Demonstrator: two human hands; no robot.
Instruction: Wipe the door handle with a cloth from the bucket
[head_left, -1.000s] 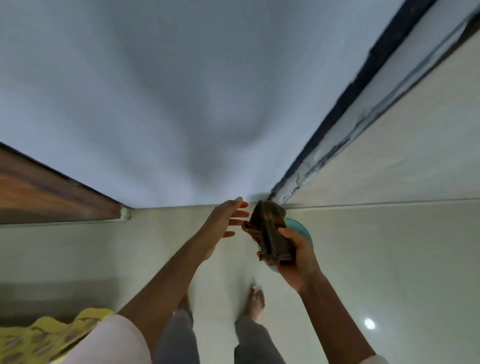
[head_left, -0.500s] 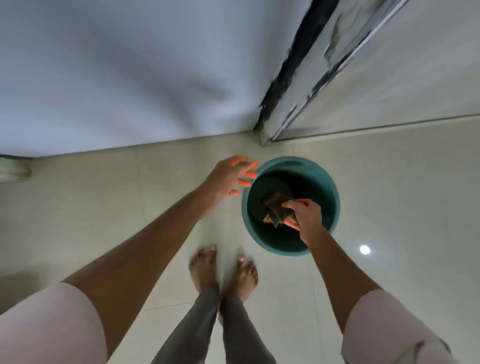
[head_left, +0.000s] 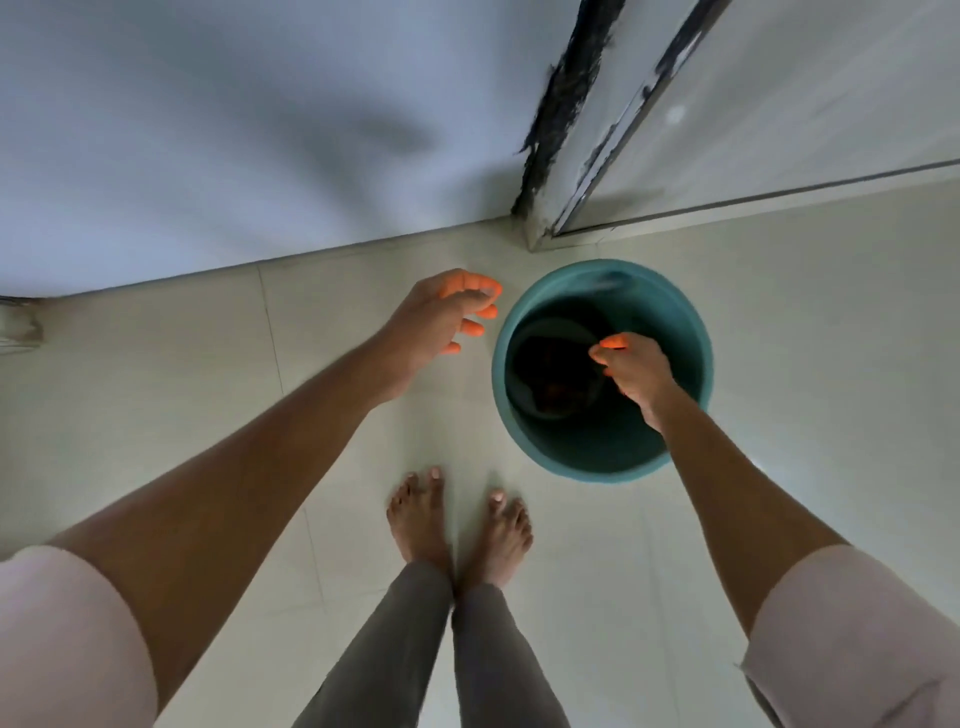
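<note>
Pale blue-grey wall (head_left: 218, 135) at top left, meets floor (head_left: 156, 395) of large cream glossy tiles. Left hand (head_left: 434, 325) hovers above floor just beside bucket, fingers loosely spread, holds nothing. Bare feet (head_left: 460, 525) together on tiles, near bucket. Teal bucket (head_left: 691, 332) stands on floor near door frame (head_left: 566, 124) with chipped dark edge. Right hand (head_left: 636, 376) inside bucket, fingertips pinched; cannot tell if grips anything. Dark cloth (head_left: 553, 371) lies at bucket bottom.

Both bare arms reach forward and down from pale short sleeves, the left hand (head_left: 434, 325) hanging open with its fingers (head_left: 475, 312) loosely curled and spread, the right hand (head_left: 634, 374) lower with fingers (head_left: 608, 349) pinched together, wrist bent downward.
</note>
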